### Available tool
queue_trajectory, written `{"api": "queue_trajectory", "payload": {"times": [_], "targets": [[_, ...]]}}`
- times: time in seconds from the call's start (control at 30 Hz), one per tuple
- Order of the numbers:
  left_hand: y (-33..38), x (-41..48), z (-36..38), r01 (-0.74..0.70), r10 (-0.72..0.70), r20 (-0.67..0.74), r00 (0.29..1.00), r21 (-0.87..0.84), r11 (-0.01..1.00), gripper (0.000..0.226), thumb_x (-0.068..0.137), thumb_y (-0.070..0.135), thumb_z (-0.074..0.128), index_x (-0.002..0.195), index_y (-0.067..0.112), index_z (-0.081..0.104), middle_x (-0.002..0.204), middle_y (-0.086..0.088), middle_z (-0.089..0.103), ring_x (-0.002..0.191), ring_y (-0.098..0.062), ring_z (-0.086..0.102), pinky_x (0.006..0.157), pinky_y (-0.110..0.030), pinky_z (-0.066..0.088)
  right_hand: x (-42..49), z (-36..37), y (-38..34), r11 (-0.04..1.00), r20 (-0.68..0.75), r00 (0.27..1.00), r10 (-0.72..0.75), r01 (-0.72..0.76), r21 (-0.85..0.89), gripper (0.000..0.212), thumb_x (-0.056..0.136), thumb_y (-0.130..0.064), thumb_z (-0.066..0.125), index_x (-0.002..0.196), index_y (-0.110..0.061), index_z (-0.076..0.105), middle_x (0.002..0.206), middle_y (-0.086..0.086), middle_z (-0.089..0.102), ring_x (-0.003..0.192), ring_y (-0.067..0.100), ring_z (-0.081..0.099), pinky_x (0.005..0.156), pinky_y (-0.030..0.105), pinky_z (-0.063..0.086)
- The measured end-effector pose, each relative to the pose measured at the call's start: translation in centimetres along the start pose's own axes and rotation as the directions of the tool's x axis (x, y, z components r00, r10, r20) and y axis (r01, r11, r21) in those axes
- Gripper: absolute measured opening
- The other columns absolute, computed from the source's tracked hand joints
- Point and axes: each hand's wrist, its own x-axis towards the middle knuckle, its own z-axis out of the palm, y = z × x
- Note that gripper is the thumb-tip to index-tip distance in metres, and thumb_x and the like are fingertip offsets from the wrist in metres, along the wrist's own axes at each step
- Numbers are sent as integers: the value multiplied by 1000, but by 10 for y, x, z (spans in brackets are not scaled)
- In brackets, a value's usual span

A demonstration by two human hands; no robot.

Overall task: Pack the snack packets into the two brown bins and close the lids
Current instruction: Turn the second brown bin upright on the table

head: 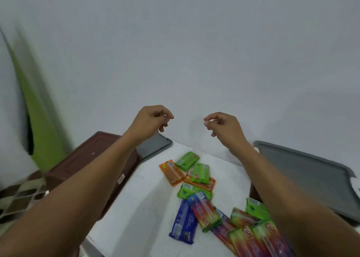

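- The white table [140, 198] filled the lower middle of the frame and carried every packet in view.
- A brown bin [83, 159] stood at the table's left edge, centre-left of the frame, its top looking closed over in brown. Only a dark sliver of the second bin [253, 194] showed at the right, under the right forearm.
- A large grey lid [303, 177] lay flat at the right of the frame, seemingly over that second bin. A smaller grey panel [153, 145] showed just beyond the left bin.
- The snack packets [196, 180] lay loose in two clusters, none seen in a bin. One cluster sat at lower centre and the other at lower right, beside the right forearm.
- A blue packet [183, 221] ran roughly up and down the frame. An orange packet [171, 172] ran from upper left to lower right. A green packet [187, 160] was the topmost of the pile.
- The left hand [151, 120] and right hand [223, 125] hung apart above the table's far edge, higher in the frame than any packet.
- The fingers [165, 113] of both hands were loosely curled with thumb near forefinger, and they pinched nothing.
- The packets therefore lay below both hands in the frame. The green packet sat about midway between them, so either hand could likely reach down to it. The lower-right cluster seemed to favour the right hand.
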Motion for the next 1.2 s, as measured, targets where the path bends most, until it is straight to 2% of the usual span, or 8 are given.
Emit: {"api": "queue_trajectory", "payload": {"times": [0.13, 0.37, 0.53, 0.67, 0.8, 0.93, 1.07, 1.2], "targets": [[-22, -23, -83, 50, -53, 25, 998, 92, 994, 17, 93, -2, 62, 92, 9, 75, 68, -7, 64, 55, -11, 59, 54, -20, 47, 18, 79, -20, 1000, 126, 992, -16, 18, -12, 4, 85, -21, 74, 88, -23, 76, 69, -3, 65, 59, 15, 61, 59, 22, 46], [-65, -64, -214, 129, -273, 325, 906, 402, 906, 10, 83, 8, 81, 88, 11, 73, 66, -6, 66, 57, -10, 55, 54, -22, 44, 45, 216, -47, 996, 332, 942, -56, 77, -51, 9, 82, -19, 76, 85, -28, 78, 69, -8, 67, 61, 4, 59, 62, 22, 46], [-100, -86, -252, 163, -509, 386, 769, 652, 741, 43, 74, 22, 90, 96, 18, 54, 76, 1, 63, 60, -13, 58, 55, -28, 45, 60, 284, -42, 993, 469, 882, 48, 8, -115, 24, 81, -6, 74, 97, -24, 76, 87, 0, 73, 79, 11, 68, 65, 17, 48], [-121, -99, -265, 99, -582, 332, 742, 805, 586, 62, 66, 41, 93, 96, 31, 40, 90, 13, 53, 76, -6, 51, 60, -27, 37, 69, 320, -30, 981, 464, 875, 137, -53, -189, 31, 80, -27, 80, 109, -32, 72, 110, -2, 67, 101, 17, 67, 81, 26, 50], [-148, -109, -267, 51, -579, 318, 751, 846, 531, 75, 61, 51, 93, 104, 27, 35, 91, 12, 50, 79, -12, 50, 61, -27, 39, 74, 337, -29, 945, 445, 879, 173, -20, -328, 52, 88, -40, 72, 136, -24, 59, 136, 4, 57, 125, 23, 56, 106, 37, 45], [-163, -108, -264, 98, -536, 245, 807, 841, 532, 80, 57, 54, 93, 105, 24, 35, 94, 3, 58, 81, -16, 57, 66, -36, 49, 80, 344, -27, 844, 461, 839, 289, 4, -536, 69, 94, -49, 61, 149, -12, 43, 154, 9, 42, 139, 27, 42, 115, 40, 34], [-177, -112, -274, 270, -643, 134, 754, 828, 490, 97, 47, 83, 80, 109, 14, 53, 95, -6, 69, 77, -24, 66, 73, -41, 59, 80, 343, -26, 784, 467, 813, 347, 21, -621, 59, 97, -53, 55, 138, -11, 57, 141, 9, 56, 128, 27, 52, 108, 41, 42], [-195, -125, -283, 513, -691, 242, 681, 516, 686, 79, 52, 72, 82, 97, 7, 74, 78, -10, 77, 73, -41, 74, 66, -44, 63, 76, 336, -22, 830, 476, 810, 342, -22, -558, 50, 94, -55, 58, 125, -18, 69, 123, 4, 67, 108, 24, 63, 91, 38, 54]]}}
